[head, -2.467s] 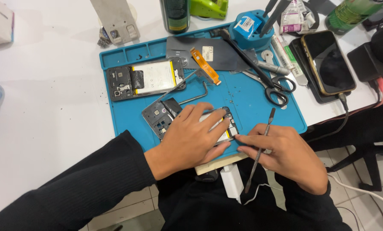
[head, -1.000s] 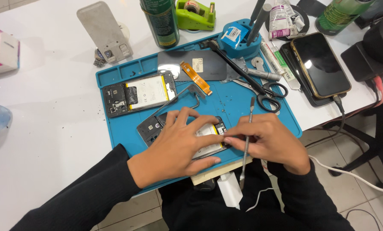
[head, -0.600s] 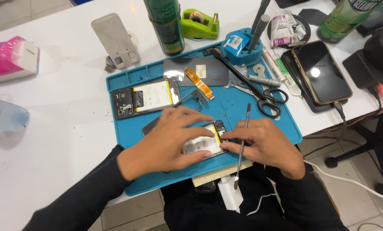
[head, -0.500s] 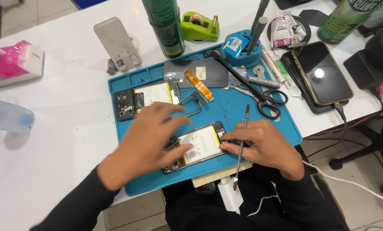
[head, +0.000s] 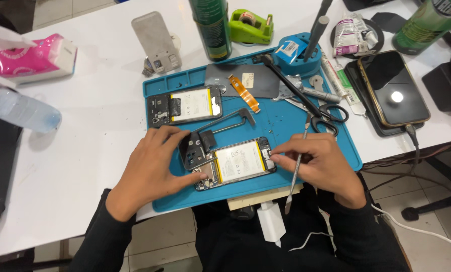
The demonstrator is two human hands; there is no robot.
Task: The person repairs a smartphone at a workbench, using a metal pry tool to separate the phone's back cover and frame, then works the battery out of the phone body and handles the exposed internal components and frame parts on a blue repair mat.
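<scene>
Opened phone [head: 235,163], back cover off and pale battery showing, is lying near the middle of the blue work mat [head: 336,146], close to its near edge. Left hand [head: 152,168] is resting flat on the mat at the phone's left end, fingers spread and grasping nothing, thumb and fingertips touching the dark loosened cover plate [head: 191,149] and the phone's left corner. Right hand [head: 321,163] is sitting at the phone's right end, fingertips pressing on that edge, while gripping a thin metal pry tool [head: 297,166] that is running upright between its fingers. Second opened phone [head: 185,106] is lying farther back on the mat, left of centre. Black scissors [head: 326,113] are lying to the far right on the mat. Intact phone [head: 393,88] is lying off the mat, right. Pink tissue pack [head: 36,58] is sitting far left on the white table [head: 94,80].
</scene>
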